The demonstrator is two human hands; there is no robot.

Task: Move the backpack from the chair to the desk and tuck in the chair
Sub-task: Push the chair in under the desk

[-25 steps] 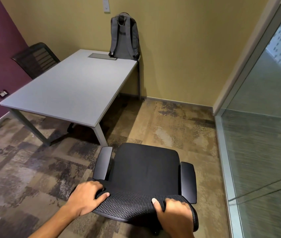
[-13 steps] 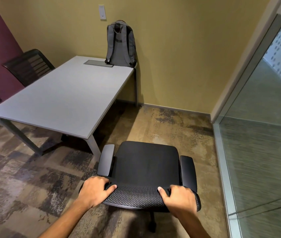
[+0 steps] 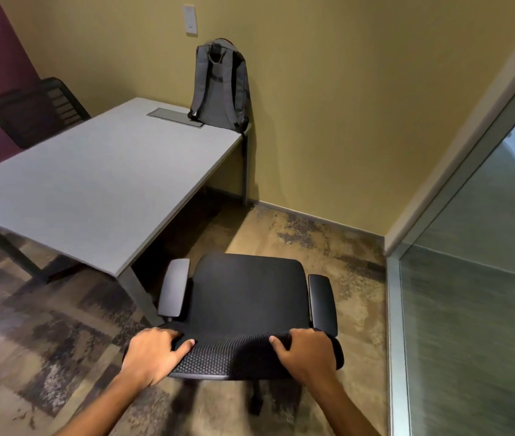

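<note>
A grey backpack stands upright at the far right corner of the grey desk, leaning on the yellow wall. A black office chair with two armrests faces away from me, to the right of the desk's near corner; its seat is bare. My left hand grips the left end of the chair's mesh backrest top. My right hand grips the right end of the same backrest.
A second black chair stands behind the desk by the purple wall. A glass partition with a metal frame runs along the right. A desk leg stands just left of the chair's armrest. Patterned carpet covers the floor.
The chair, held in both hands, has rolled forward and to the right, closer to the wall and alongside the desk's near corner. The view has tilted downward.
</note>
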